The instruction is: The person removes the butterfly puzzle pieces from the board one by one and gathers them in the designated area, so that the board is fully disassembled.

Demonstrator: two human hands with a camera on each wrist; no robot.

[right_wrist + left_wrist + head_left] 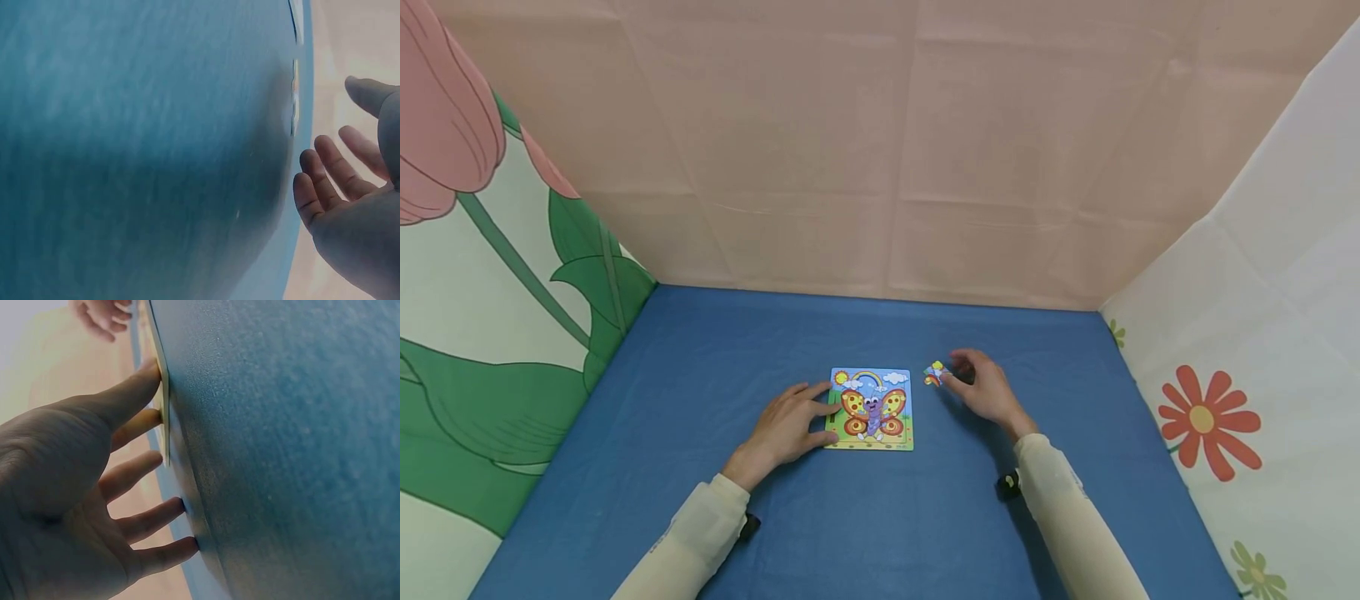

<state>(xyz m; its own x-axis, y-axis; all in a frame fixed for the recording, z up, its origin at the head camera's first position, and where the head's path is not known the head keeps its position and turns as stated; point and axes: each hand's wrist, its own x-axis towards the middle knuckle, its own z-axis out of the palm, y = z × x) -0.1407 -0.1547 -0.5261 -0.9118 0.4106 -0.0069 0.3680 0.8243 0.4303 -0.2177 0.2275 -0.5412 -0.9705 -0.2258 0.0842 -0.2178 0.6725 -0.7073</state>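
Observation:
A square butterfly jigsaw puzzle (pixel 872 412) lies on the blue table, its picture showing a sun, a rainbow and clouds. My left hand (pixel 786 421) spreads over its left side, thumb and some fingertips touching it. In the left wrist view, two more fingertips of the left hand (pixel 94 481) reach down to the cloth beside the thin puzzle edge (pixel 165 412). Right of the board lie small colourful puzzle pieces (pixel 936 372). My right hand (pixel 988 392) hovers beside them, thumb and fingers apart. The right wrist view shows nothing in the right hand (pixel 356 200).
Blue cloth (pixel 865 525) covers the table. A beige sheet (pixel 880 158) rises along the back edge. Printed fabric with a large tulip (pixel 445 108) walls the left side, and white fabric with a red flower (pixel 1202 421) walls the right.

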